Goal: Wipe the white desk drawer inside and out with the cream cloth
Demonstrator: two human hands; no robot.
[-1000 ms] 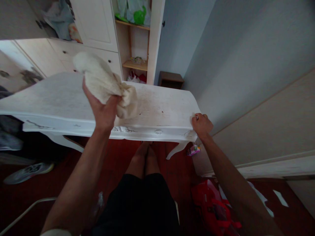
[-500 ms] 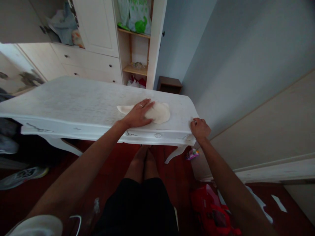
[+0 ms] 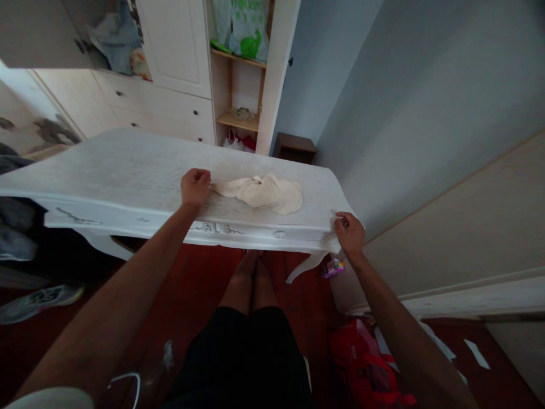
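Observation:
A cream cloth (image 3: 272, 194) lies bunched on the white table (image 3: 145, 165), its narrow end stretching left. At that end my left hand (image 3: 196, 186) is closed, with the cloth's tip at its fingers. My right hand (image 3: 349, 232) is at the table's right front corner, its fingers curled; whether anything is inside them is too small to tell. Dark smudges mark the tabletop on the left and around the cloth.
Behind the table stands a white cabinet (image 3: 170, 51) with open shelves holding plastic bags (image 3: 249, 34). A brown box-like stand (image 3: 296, 142) is by the wall. On the red floor lie a red bag (image 3: 361, 363), a shoe (image 3: 40, 303) and a small pink box (image 3: 332, 268).
My left hand has moved left from flat on the cloth to its narrow end and closed there. The cloth is now more crumpled. My right hand has barely shifted.

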